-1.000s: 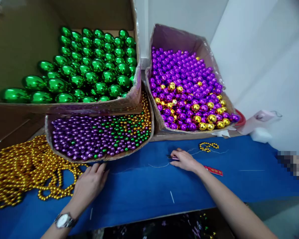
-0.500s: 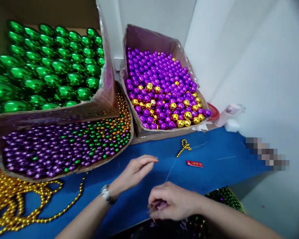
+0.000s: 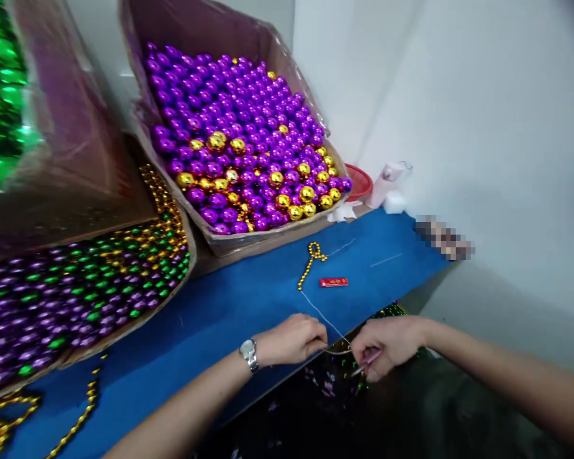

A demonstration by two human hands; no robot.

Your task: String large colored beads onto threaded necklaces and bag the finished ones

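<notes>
White thread (image 3: 323, 315) links gold beads (image 3: 309, 264), left hand (image 3: 291, 339), right hand (image 3: 386, 354).

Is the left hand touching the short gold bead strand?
Apart. Head view shows blue cloth between left hand and gold bead strand; only thread links them.

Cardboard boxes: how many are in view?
3. The green-ball box at far left, partly out of frame; the mixed-bead box below it; the purple-and-gold-ball box in the middle. Others may lie out of view.
</notes>
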